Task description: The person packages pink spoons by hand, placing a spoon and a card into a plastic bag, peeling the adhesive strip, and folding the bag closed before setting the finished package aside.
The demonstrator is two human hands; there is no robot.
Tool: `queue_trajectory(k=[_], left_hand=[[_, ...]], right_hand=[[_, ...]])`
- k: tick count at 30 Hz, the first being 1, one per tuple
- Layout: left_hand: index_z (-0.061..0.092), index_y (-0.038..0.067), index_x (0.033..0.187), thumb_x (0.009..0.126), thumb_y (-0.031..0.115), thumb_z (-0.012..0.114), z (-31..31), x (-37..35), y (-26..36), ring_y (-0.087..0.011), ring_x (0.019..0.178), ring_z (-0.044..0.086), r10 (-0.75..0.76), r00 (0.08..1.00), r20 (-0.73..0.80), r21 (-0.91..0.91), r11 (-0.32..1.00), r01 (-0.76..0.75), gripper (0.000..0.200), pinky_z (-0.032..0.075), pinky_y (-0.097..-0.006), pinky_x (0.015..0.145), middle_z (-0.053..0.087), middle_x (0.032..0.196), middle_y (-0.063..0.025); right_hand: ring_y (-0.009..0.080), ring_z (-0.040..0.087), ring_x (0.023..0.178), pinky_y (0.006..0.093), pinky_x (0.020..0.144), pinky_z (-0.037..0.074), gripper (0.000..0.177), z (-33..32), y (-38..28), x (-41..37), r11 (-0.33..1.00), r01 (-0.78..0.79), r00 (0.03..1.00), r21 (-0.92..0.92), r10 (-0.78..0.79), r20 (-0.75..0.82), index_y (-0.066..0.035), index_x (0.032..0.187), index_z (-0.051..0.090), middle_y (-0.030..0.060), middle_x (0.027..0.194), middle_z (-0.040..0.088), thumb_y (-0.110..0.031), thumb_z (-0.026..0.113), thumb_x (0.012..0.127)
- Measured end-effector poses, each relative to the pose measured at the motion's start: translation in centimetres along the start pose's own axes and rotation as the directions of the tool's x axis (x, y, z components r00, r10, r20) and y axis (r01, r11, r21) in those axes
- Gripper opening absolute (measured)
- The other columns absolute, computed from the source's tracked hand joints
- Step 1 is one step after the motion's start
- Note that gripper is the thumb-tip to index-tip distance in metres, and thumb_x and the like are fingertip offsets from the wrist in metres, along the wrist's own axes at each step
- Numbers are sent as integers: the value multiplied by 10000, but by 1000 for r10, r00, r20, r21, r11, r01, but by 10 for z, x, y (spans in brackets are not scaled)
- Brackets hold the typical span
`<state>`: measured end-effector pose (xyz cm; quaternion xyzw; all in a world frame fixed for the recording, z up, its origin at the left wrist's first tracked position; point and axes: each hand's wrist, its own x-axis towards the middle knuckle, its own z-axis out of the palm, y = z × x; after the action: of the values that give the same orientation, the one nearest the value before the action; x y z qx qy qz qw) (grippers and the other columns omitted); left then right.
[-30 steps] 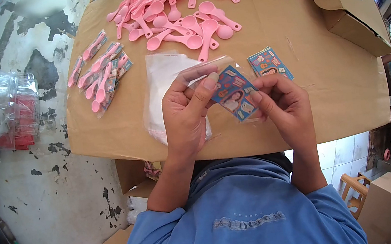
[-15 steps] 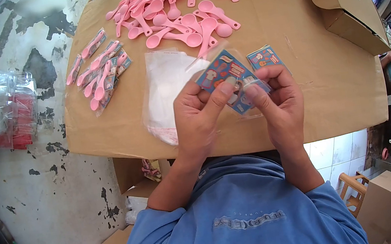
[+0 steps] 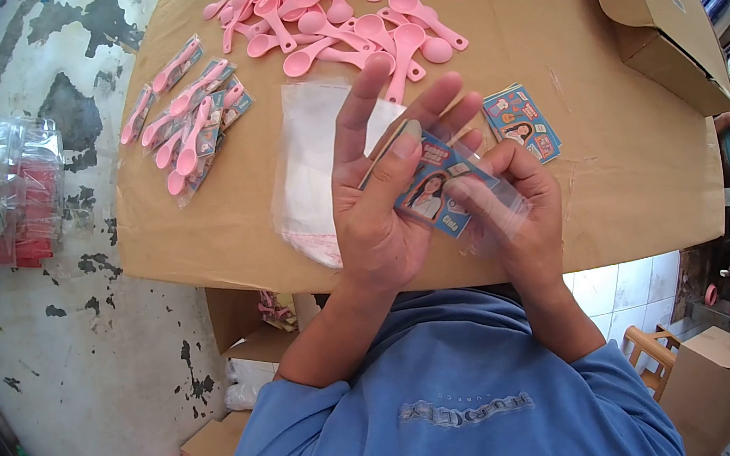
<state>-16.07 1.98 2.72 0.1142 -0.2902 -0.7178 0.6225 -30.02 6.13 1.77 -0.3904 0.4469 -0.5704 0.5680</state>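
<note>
A blue printed card (image 3: 425, 196) with pictures on it is between my two hands over the table's near side. My left hand (image 3: 377, 198) holds the card under its thumb, while its other fingers are spread upward. With thumb and fingers, my right hand (image 3: 515, 198) pinches the card's lower right part and a clear plastic bag (image 3: 512, 210). The bag lies around or against that end of the card; how far it covers the card is hard to see. Just beyond my right hand lies a stack of similar cards (image 3: 519, 118). White-looking clear bags (image 3: 305, 166) lie left of my left hand.
Loose pink spoons (image 3: 395, 46) are heaped at the table's far side. Bagged pink spoons with cards (image 3: 192, 126) lie at the left. An open cardboard box (image 3: 658, 19) stands at the right edge. Brown paper (image 3: 632, 200) covers the table.
My left fingers have opened out from their grip, with the thumb still on the card. The card has shifted slightly down, and my right hand has moved slightly lower with the bag.
</note>
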Motion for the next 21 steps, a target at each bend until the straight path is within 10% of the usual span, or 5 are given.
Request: queue_trajectory(k=[8, 21], left_hand=[[304, 120, 1567, 1077, 89, 435, -16, -3, -9, -323, 1136, 692, -14, 993, 115, -225, 974, 40, 508, 564, -523, 1021, 633, 1255, -239], [424, 44, 1458, 1107, 211, 475, -1, -14, -11, -192, 832, 658, -69, 998, 11, -46, 997, 69, 392, 578, -384, 838, 628, 932, -114]], right_hand=[[48, 612, 821, 203, 704, 457, 221, 13, -2, -2, 1000, 4, 999, 21, -3, -43, -72, 915, 560, 37, 935, 681, -63, 781, 912], [34, 462, 794, 194, 700, 397, 377, 6, 23, 5, 987, 160, 985, 2, -160, -58, -107, 965, 472, -33, 900, 476, -103, 836, 864]])
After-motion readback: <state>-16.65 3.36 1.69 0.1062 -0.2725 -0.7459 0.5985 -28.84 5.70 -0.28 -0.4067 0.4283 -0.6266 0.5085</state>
